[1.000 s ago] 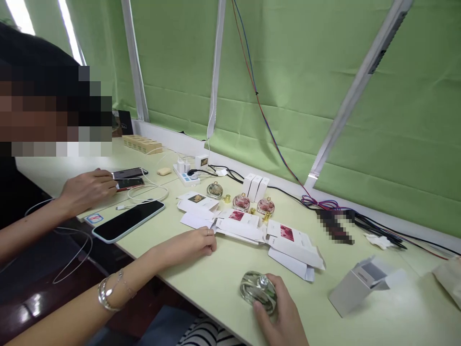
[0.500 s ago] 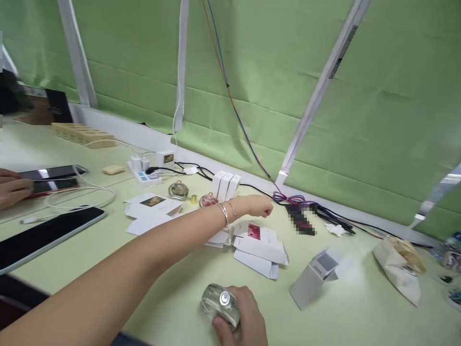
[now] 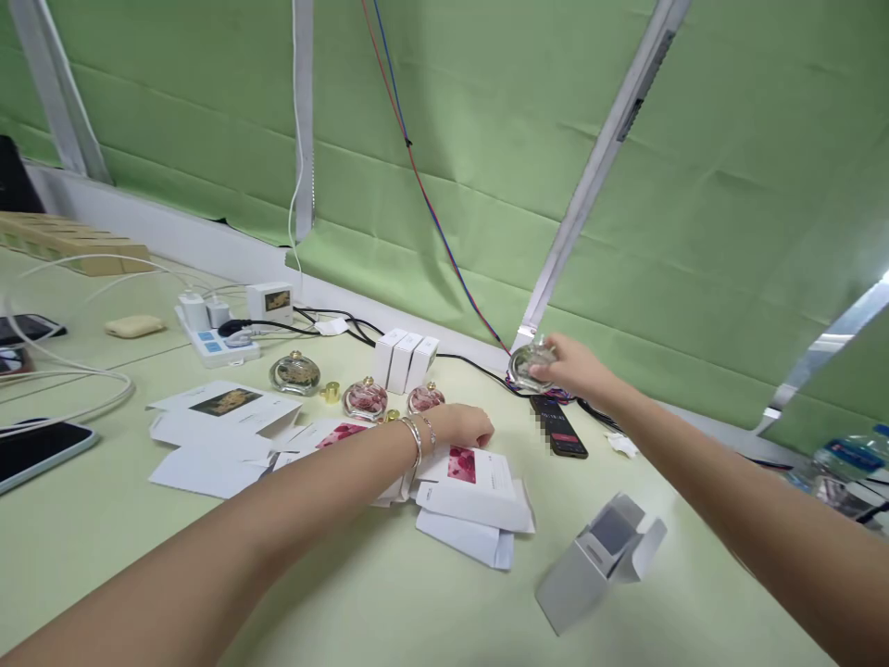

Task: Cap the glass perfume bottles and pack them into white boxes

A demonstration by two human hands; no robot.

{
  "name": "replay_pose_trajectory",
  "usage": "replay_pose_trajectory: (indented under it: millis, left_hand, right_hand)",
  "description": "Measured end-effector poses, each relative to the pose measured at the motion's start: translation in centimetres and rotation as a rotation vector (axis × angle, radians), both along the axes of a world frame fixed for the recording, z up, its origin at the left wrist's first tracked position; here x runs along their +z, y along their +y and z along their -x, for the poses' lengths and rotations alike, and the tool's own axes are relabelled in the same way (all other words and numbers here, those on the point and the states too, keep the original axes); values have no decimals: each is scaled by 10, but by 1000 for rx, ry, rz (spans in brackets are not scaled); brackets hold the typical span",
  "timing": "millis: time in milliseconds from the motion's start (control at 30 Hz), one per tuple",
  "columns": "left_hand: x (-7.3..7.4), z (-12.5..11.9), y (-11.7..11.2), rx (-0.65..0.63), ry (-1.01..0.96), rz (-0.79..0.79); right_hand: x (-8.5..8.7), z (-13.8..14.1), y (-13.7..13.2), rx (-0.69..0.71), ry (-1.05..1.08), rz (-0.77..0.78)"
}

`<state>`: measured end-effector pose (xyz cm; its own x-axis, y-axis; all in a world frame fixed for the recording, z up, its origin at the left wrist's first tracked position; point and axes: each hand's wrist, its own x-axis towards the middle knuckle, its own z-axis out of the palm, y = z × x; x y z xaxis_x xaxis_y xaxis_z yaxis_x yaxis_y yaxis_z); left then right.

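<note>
My right hand (image 3: 569, 364) reaches to the back of the table, its fingers wrapped round a clear glass perfume bottle (image 3: 529, 367). My left hand (image 3: 472, 426), with bracelets at the wrist, is closed above flattened white boxes (image 3: 476, 505) with a pink picture. Its curled fingers hide whatever may be in them. Behind the left wrist stand two pink perfume bottles (image 3: 365, 399), and a dark-gold patterned bottle (image 3: 295, 372) stands farther left. A gold cap (image 3: 331, 392) lies between them. An open white carton (image 3: 576, 584) with raised flaps lies at front right.
Three small white boxes (image 3: 406, 361) stand together at the back. A phone (image 3: 559, 428) with a lit screen lies below bundled cables. A power strip (image 3: 215, 347), a light case (image 3: 135, 326) and another phone (image 3: 45, 454) are on the left; a plastic bottle (image 3: 857, 454) is at right.
My right hand has carried the clear perfume bottle from the front of the table to the back right. My left hand stays closed over the boxes. The view has turned right.
</note>
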<state>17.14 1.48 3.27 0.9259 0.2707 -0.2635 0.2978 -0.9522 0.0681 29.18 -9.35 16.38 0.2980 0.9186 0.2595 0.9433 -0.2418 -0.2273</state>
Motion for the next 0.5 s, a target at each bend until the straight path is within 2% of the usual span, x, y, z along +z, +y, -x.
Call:
replay_pose_trajectory:
  millis: [67,167,300,400,500]
  left_hand:
    - [14,4,-2,1,-18,-25]
    - [39,20,-10,-2,-104,-71]
    - [64,68,-37,-40,-268,-99]
    - [63,113,-66,-140,-411,-95]
    - [46,147,-92,-217,-458,-13]
  right_hand:
    - [-19,-8,28,37,-12,98]
    - [-49,-14,54,87,-8,241]
    - [-79,-13,76,163,12,384]
    - [-96,-10,87,204,18,442]
    - [-108,-10,91,222,27,462]
